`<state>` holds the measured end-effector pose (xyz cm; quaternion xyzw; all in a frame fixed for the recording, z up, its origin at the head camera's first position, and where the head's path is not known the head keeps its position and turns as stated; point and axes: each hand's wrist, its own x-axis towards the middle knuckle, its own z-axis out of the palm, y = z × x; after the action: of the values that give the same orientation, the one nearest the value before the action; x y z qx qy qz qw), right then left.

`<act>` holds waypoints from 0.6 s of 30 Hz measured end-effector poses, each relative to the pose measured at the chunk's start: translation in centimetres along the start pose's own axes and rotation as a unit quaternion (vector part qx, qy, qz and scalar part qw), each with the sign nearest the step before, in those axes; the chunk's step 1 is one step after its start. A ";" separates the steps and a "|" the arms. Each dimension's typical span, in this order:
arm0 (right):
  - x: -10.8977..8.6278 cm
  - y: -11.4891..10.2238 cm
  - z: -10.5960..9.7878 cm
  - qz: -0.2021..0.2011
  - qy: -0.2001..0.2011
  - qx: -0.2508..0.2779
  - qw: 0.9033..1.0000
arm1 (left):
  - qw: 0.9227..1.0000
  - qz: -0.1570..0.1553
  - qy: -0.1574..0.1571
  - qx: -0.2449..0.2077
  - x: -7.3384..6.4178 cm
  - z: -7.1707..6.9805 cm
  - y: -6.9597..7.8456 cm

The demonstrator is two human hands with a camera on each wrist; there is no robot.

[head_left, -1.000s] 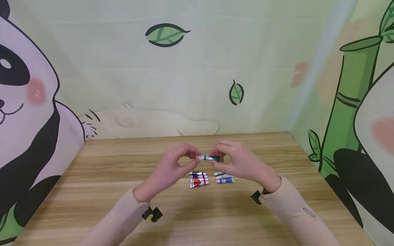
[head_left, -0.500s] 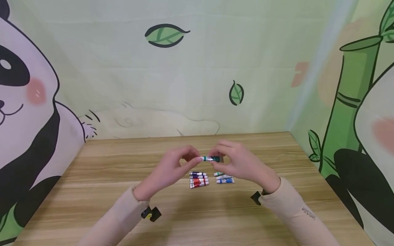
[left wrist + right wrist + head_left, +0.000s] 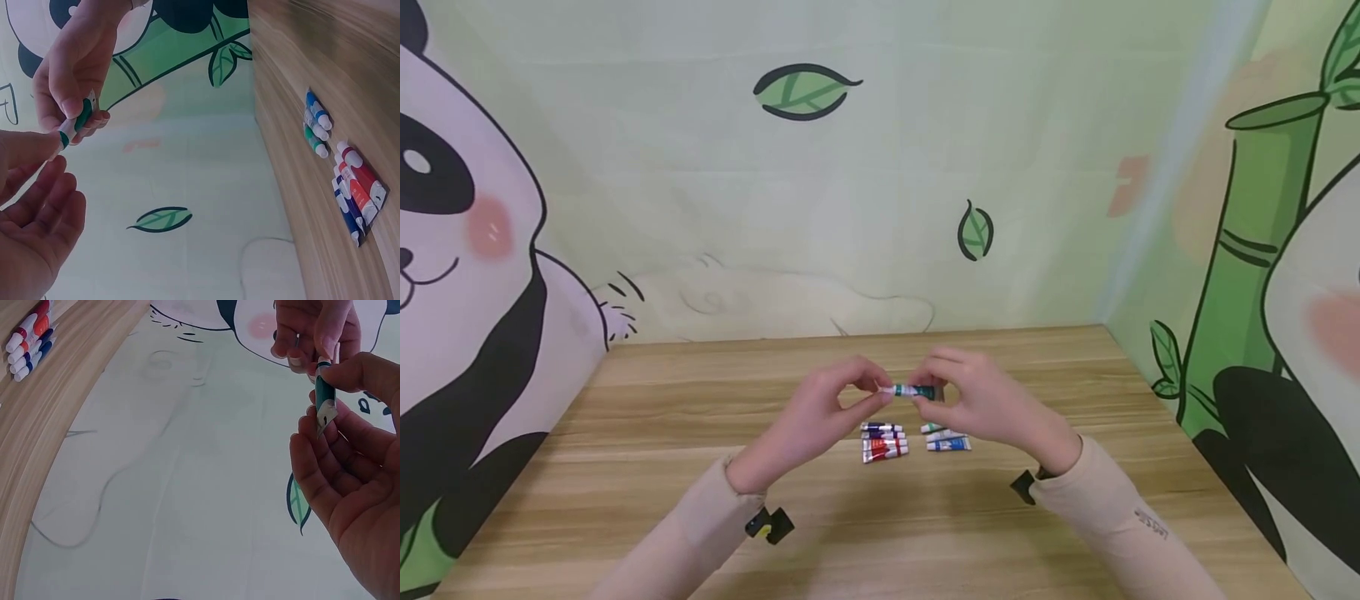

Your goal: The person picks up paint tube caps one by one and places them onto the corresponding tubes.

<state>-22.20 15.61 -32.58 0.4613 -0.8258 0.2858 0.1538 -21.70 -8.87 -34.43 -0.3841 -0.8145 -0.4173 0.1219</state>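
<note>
A small green paint tube (image 3: 913, 391) is held level above the table between both hands. My left hand (image 3: 820, 408) pinches its white cap end between thumb and fingertips. My right hand (image 3: 981, 404) grips the tube's body, with the thumb on one side and fingers on the other, as the right wrist view shows of the green tube (image 3: 325, 394). Beneath the hands, red paint tubes (image 3: 886, 451) and dark blue tubes (image 3: 882, 430) lie side by side. Right of them lies a group with a blue tube (image 3: 949, 445) and a green-capped one, partly hidden by my right hand.
The wooden table (image 3: 685, 417) stretches under both arms and meets a printed cloth backdrop (image 3: 880, 208) at its far edge. Black wrist mounts (image 3: 770, 526) hang from the sleeves. Panda and bamboo drawings flank the table on the side cloths.
My left fingers and thumb have shifted slightly at the cap end, while the right hand keeps its grip on the tube. The tubes on the table lie as before; the head view tilted slightly.
</note>
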 end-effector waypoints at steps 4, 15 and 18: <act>0.1 -0.1 0.0 -0.004 0.000 0.001 1.000 | 1.000 -0.007 0.006 0.009 0.0 -0.1 0.1; 0.2 -0.1 0.3 -0.008 0.001 0.001 1.000 | 0.999 -0.041 -0.020 0.002 -0.2 -0.1 0.1; 0.1 0.0 0.4 -0.004 0.001 0.000 1.000 | 0.999 -0.038 -0.022 -0.001 -0.3 -0.1 0.2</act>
<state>-22.19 15.29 -32.90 0.4647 -0.8235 0.2857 0.1555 -21.39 -9.10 -34.42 -0.3618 -0.8308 -0.4137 0.0879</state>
